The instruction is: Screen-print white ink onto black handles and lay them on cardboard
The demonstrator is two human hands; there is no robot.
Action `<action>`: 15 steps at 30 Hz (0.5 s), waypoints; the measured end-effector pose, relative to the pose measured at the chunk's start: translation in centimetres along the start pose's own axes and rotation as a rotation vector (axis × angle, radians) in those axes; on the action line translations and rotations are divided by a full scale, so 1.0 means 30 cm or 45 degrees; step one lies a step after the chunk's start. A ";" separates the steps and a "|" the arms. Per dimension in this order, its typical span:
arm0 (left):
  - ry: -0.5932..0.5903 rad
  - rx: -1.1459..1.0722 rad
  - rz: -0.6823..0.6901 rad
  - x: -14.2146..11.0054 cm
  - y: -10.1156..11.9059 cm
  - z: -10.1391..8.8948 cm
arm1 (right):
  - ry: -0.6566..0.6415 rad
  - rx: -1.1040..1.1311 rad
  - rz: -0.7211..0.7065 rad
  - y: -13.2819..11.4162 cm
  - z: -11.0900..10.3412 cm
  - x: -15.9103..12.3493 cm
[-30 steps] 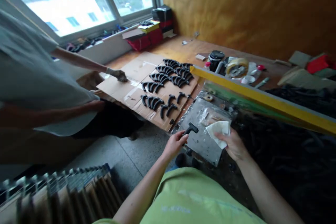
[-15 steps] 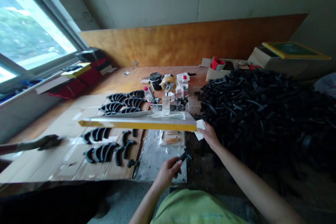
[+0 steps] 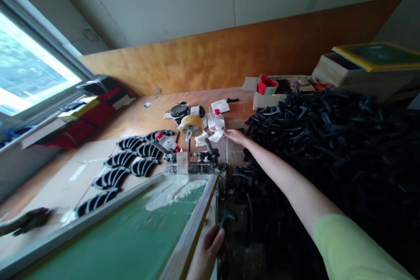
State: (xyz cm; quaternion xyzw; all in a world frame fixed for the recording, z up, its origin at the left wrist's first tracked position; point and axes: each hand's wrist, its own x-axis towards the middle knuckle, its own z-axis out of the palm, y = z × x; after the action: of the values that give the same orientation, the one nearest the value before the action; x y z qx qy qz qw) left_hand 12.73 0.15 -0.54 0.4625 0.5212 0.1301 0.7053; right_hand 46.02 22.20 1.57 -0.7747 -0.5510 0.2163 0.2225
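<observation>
Low in the view, my left hand (image 3: 208,245) is closed around a black curved plastic handle (image 3: 227,218), beside the right edge of a screen-printing frame (image 3: 193,232). The frame's green mesh (image 3: 121,232) carries a whitish smear near the clamps. My right arm stretches over the bench. My right hand (image 3: 236,137) has its fingers together at the edge of a crumpled white tissue (image 3: 216,136), next to a clear bottle with a red cap (image 3: 217,119). Hinge clamps (image 3: 208,156) hold the frame's far end.
A large heap of black plastic parts (image 3: 328,153) covers the right side. Rows of curved black parts (image 3: 113,178) lie on cardboard at left, where another person's gloved hand (image 3: 33,221) shows. A tape roll (image 3: 191,126), a second red-capped bottle (image 3: 166,141) and a black tub (image 3: 179,110) stand behind the clamps.
The screen frame has come down from its raised, edge-on position. My right hand has moved from the frame's corner to the back with the white tissue. My left hand still grips the black handle.
</observation>
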 end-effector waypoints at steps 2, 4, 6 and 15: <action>-0.011 -0.014 -0.028 0.038 0.037 0.024 | -0.044 -0.210 0.072 0.059 -0.006 0.073; -0.020 0.009 -0.040 0.085 0.091 0.053 | -0.080 -0.321 0.161 0.128 0.007 0.119; 0.008 0.066 -0.007 0.148 0.156 0.086 | -0.164 -0.432 0.211 0.186 0.035 0.144; 0.243 0.545 0.047 0.531 0.356 0.260 | -0.521 -0.730 0.115 0.233 0.072 0.094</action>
State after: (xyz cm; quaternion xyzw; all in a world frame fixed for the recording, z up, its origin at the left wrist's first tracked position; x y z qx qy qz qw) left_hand 29.34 12.47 -1.70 0.5965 0.5927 0.0725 0.5363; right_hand 50.92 23.05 -4.50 -0.7700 -0.5875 0.2131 -0.1288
